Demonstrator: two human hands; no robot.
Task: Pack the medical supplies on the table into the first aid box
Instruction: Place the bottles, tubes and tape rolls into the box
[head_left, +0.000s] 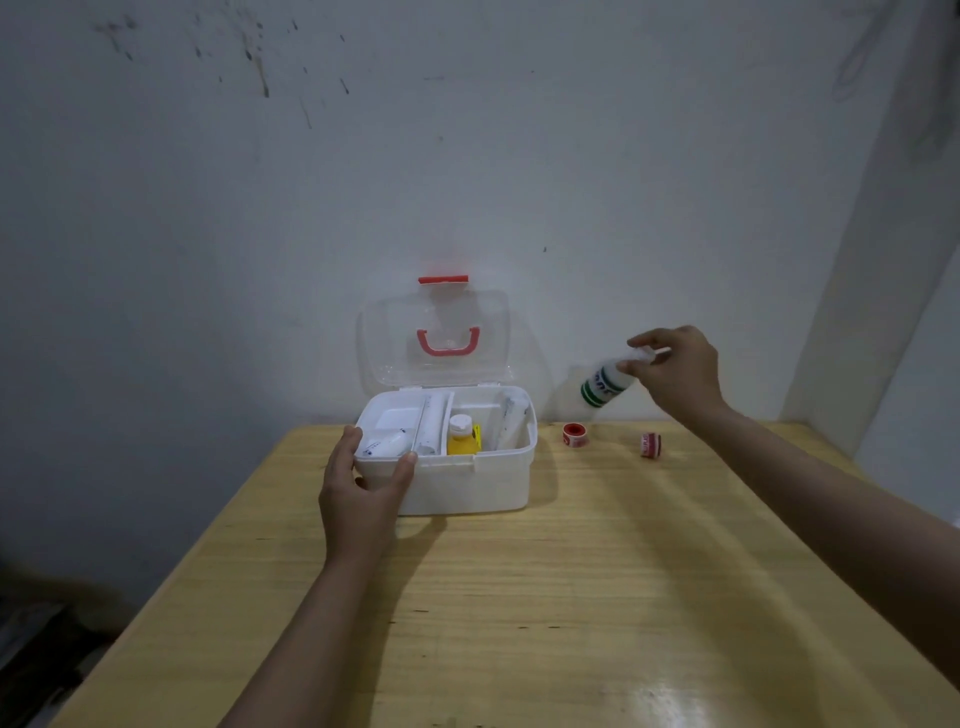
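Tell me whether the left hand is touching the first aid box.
Touching. The head view shows the left hand gripping the first aid box at its front left corner, thumb on the rim.

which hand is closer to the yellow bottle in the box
Left. The left hand grips the front left corner of the first aid box, just beside the yellow bottle. The right hand is up off to the right, holding a white bottle.

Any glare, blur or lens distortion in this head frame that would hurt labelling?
Head view: glare patch on the table at the near right; right hand and its white bottle slightly motion-blurred, label unreadable; wide-angle bending at the edges; dim, grainy wall; left hand casts a soft shadow beside the first aid box.
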